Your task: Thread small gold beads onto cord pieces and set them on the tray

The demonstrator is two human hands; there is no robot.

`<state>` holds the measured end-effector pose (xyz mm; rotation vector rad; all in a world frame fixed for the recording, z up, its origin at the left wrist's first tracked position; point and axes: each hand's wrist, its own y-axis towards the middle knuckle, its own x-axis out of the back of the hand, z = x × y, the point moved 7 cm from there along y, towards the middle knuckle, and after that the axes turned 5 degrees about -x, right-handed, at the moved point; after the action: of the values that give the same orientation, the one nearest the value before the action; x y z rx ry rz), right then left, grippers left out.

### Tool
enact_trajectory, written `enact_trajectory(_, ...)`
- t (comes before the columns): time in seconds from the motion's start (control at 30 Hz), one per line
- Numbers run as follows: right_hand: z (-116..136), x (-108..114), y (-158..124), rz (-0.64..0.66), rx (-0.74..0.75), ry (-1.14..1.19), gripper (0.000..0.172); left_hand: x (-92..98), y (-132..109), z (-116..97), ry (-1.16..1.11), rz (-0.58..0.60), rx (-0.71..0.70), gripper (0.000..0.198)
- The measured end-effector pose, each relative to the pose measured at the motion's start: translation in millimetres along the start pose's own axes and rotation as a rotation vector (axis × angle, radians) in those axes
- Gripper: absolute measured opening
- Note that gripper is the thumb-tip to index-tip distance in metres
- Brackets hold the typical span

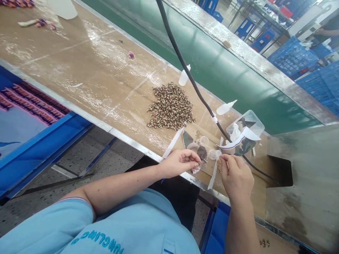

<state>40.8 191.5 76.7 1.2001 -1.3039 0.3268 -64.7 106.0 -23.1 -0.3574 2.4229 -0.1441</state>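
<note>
Hands: two | left hand (180, 163) pinching small bead (198, 163) | right hand (237, 180) pinching bead string (219, 165) | bead pile (171, 106): one | plastic tub (251, 118): one

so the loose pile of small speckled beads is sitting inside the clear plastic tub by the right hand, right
Not quite. The head view shows the loose pile of small speckled beads lying on the worn tan work board, not inside the clear plastic tub. The tub does sit by the right hand.
</note>
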Motion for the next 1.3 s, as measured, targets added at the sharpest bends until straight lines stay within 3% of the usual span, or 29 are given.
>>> enact_trajectory(0.3, -7, -1, -4, 0.022, -0.076, 0.109, 0.021, 1.9, 1, -2, -0.047, -0.027, 0.009, 0.039)
enact_trajectory(0.53, 15, 5, -9, 0.03, -0.2, 0.601, 0.014, 3.1, 2, -2, -0.109, -0.02, 0.046, 0.049)
enact_trajectory(0.63, 28, -1, -13, 0.063, -0.203, 0.7, 0.011, 1.5, 1, -2, -0.121, -0.009, 0.057, 0.05)
enact_trajectory(1.13, 32, -15, -18, 0.127, -0.211, 0.697, 0.012, 2.3, 1, 0, -0.117, -0.012, 0.075, 0.05)
enact_trajectory(1.3, 36, -10, -21, 0.047, -0.167, 0.62, 0.008, 1.8, 1, -1, -0.12, -0.012, 0.066, 0.047)
